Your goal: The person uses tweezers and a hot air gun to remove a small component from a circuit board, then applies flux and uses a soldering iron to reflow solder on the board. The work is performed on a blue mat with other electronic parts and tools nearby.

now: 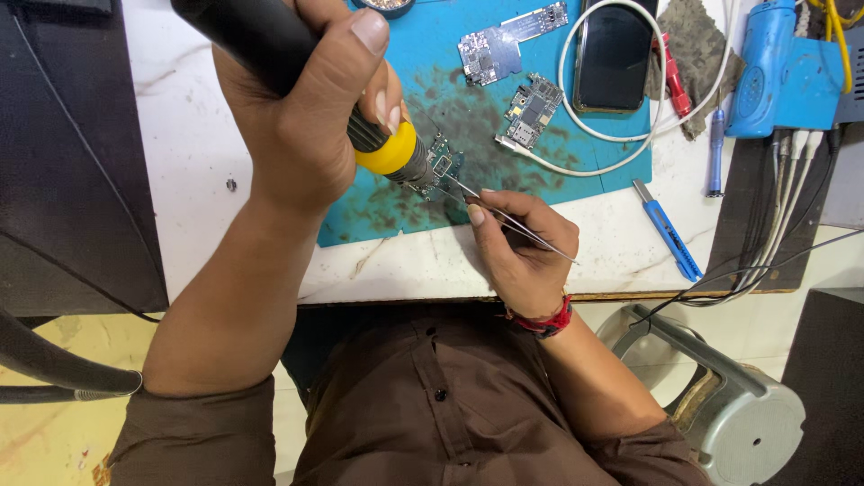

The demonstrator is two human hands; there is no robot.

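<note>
Left hand (297, 117) is wrapped tight around the hot-air wand (270, 45), nozzle right over the small circuit board (443, 166) near the teal mat's (432, 54) front edge. Right hand (517, 247) pinches tweezers (513, 220) at that board. A wobble could scorch fingers. Cable (612, 135) and phone (615, 54) crowd the back; the front edge is tight.

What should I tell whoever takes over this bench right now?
Left hand: gripping the black hot-air handle, its yellow collar and nozzle down at the small board on the teal mat.
Right hand: holding tweezers, tips at that board.
Two more boards and a phone lie further back on the mat.
Done: board placed under the nozzle.
Left: the rework looks unfinished; both tools are on the board.
</note>
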